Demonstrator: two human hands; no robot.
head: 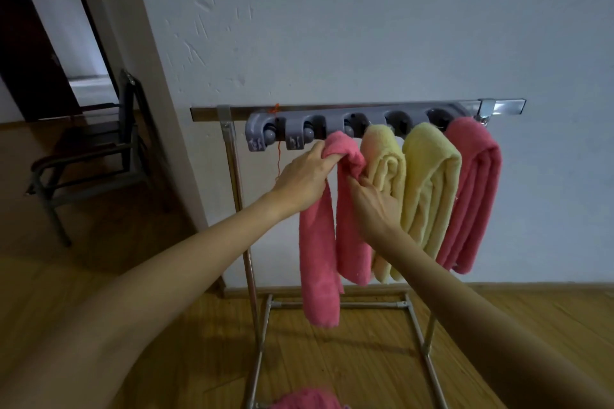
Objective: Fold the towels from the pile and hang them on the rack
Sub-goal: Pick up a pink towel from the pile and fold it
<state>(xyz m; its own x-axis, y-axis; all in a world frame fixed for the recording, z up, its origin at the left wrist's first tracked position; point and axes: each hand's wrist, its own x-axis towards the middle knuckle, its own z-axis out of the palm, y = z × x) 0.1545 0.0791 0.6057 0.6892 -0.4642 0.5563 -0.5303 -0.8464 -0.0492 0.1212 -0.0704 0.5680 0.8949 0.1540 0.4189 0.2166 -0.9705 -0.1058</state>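
Gripping the bunched top of a folded pink towel [320, 242], my left hand [304, 178] has its fingers curled over the fold and holds it just below the grey clip holder [349, 124] of the rack [232, 129]. My right hand [373, 199] comes in from below and to the right, fingers reaching up into the same fold beside the neighbouring towel; its fingertips are buried in the cloth, so I judge that it pinches the towel, though the exact grip is hidden. Both forearms extend forward and upward from the bottom corners of the view, converging at the towel.

The pink towel hangs in two long tails from my hands, the left tail reaching lower than the right. Its top sits at the third clip from the left; whether it is already seated in that clip cannot be told.

Status of the task, as judged from the view:
- Done: three towels hang to the right, in order a pale yellow towel [387, 176], a second yellow towel [432, 183] and a pink towel at the right end [475, 189]. Each is folded lengthwise and touches its neighbour.
- In hand: the fourth towel, at the hanging step.
- Left: the two clips at the left end of the holder hold nothing, and a further piece of pink cloth [309, 398] shows at the bottom edge of the view, probably the remaining pile. At least one more towel therefore awaits folding.

Beyond the rack stand a white wall [365, 26], a wooden floor [498, 325] and a dark chair [89, 149] near a doorway.
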